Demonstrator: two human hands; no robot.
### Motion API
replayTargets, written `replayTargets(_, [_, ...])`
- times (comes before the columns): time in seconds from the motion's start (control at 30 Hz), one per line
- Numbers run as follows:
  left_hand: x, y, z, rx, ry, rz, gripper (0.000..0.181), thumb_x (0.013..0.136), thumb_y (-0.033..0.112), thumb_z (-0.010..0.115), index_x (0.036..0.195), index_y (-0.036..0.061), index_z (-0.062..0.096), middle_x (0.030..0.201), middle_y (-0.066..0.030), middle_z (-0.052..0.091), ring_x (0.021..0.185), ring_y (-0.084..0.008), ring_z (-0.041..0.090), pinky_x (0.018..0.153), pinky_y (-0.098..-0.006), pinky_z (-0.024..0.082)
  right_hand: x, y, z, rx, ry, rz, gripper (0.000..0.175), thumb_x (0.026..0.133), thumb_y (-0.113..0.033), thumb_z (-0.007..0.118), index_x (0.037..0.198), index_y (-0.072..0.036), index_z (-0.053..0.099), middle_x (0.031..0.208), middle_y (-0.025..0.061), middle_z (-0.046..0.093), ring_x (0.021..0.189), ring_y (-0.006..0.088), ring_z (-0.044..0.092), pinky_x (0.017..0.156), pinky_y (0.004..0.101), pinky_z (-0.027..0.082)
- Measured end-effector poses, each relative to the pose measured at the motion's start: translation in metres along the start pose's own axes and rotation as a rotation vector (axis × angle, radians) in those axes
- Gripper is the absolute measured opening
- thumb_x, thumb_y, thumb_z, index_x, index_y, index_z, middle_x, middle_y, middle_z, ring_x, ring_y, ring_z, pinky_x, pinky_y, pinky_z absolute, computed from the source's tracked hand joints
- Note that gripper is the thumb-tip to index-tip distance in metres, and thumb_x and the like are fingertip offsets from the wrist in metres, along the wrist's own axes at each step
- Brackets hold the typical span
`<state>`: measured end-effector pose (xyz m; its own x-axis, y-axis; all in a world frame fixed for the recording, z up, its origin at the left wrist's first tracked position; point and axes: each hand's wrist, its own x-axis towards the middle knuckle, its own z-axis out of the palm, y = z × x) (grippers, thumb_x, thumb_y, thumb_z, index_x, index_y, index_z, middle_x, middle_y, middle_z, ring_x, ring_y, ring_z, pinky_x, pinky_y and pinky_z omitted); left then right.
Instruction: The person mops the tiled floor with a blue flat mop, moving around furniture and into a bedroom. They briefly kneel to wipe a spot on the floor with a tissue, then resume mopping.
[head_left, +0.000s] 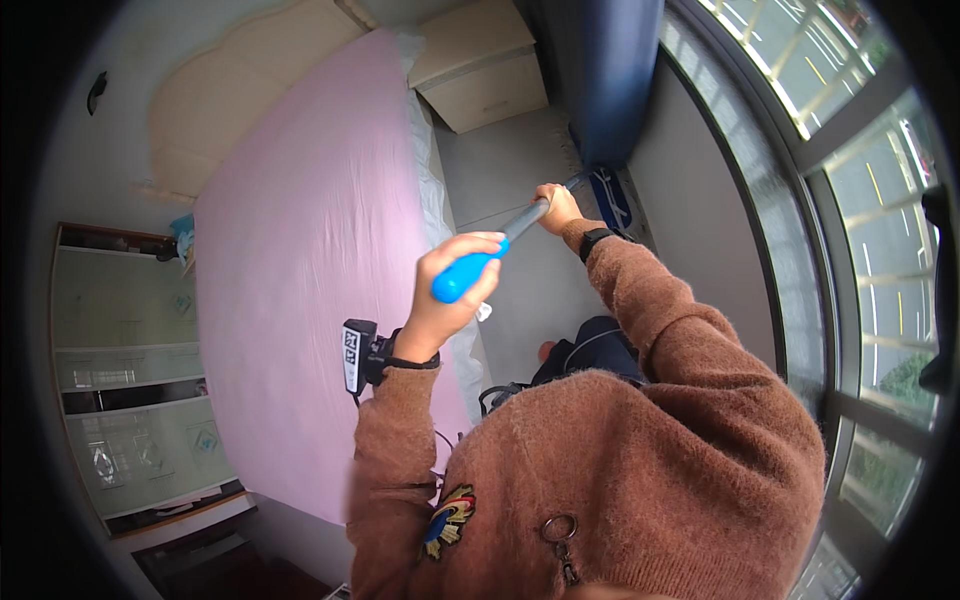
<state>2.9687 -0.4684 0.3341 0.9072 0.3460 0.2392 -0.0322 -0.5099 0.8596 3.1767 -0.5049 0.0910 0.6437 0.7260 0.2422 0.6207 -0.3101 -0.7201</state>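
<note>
My left hand (433, 300) is closed around the blue end grip (459, 276) of a mop. Farther down, my right hand (559, 210) grips its grey metal handle (523, 220). The pole slants away from me towards the window wall. At its far end a blue flat head (611, 199) with white parts rests on the floor, close to the wall and the foot of the dark blue curtain (611, 82). Under it, the grey floor (517, 277) runs between the bed and the wall.
A bed with a pink sheet (315, 247) fills the left side, with a pale headboard (225, 90) behind. A cream bedside cabinet (480, 67) stands at the far end. Barred windows (877, 247) line the right. A glass-fronted cabinet (135, 367) is at far left.
</note>
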Motion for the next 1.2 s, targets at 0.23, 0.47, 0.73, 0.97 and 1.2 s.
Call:
replayTargets(0.23, [0.013, -0.008, -0.088, 0.06, 0.13, -0.28, 0.018, 0.074, -0.008, 0.059, 0.091, -0.001, 0.06, 0.1, -0.0152, 0.062, 0.094, -0.02, 0.059, 0.082, -0.0306, 0.046, 0.06, -0.046, 0.06, -0.031, -0.451, -0.132, 0.015, 0.059, -0.015, 0.06, 0.073, -0.007, 0.062, 0.077, 0.0132, 0.062, 0.086, 0.0314, 0.057, 0.095, 0.0517, 0.03])
replayTargets(0.47, [-0.009, 0.029, -0.084, 0.108, 0.609, -0.47, 0.019, 0.074, -0.009, 0.057, 0.092, -0.0015, 0.058, 0.103, -0.0182, 0.06, 0.072, -0.013, 0.057, 0.058, -0.0224, 0.046, 0.115, -0.111, 0.084, 0.229, -0.782, -0.461, 0.011, 0.057, -0.011, 0.056, 0.063, -0.003, 0.058, 0.064, 0.0156, 0.057, 0.07, 0.0345, 0.057, 0.081, 0.0483, 0.041])
replayTargets(0.73, [0.026, 0.036, 0.049, 0.129, 0.998, -0.613, 0.02, 0.077, -0.006, 0.056, 0.097, -0.0036, 0.057, 0.107, -0.0186, 0.058, 0.098, -0.0254, 0.057, 0.086, -0.0353, 0.045, 0.138, -0.063, 0.078, 0.138, -1.35, -0.789, 0.038, 0.059, -0.014, 0.06, 0.095, -0.001, 0.063, 0.091, 0.0182, 0.062, 0.085, 0.0345, 0.059, 0.074, 0.0382, 0.048])
replayTargets(0.97, [0.042, 0.043, 0.055, 0.361, 0.42, -0.551, 0.024, 0.066, 0.002, 0.068, 0.089, -0.0014, 0.06, 0.103, -0.0202, 0.06, 0.082, -0.0279, 0.063, 0.074, -0.0317, 0.049, 0.136, -0.035, 0.077, 0.042, -1.475, -0.9, 0.045, 0.058, -0.024, 0.072, 0.096, -0.001, 0.062, 0.091, 0.0189, 0.062, 0.087, 0.0336, 0.059, 0.075, 0.0389, 0.047])
replayTargets(1.2, [-0.019, 0.092, 0.059, 0.221, 1.033, -0.613, 0.013, 0.068, -0.008, 0.059, 0.081, -0.004, 0.059, 0.094, -0.022, 0.062, 0.088, -0.0279, 0.061, 0.077, -0.0338, 0.048, 0.081, -0.111, 0.067, 0.016, -1.58, -0.877, 0.048, 0.055, -0.027, 0.075, 0.093, -0.001, 0.063, 0.087, 0.0173, 0.062, 0.085, 0.0319, 0.059, 0.074, 0.0378, 0.046])
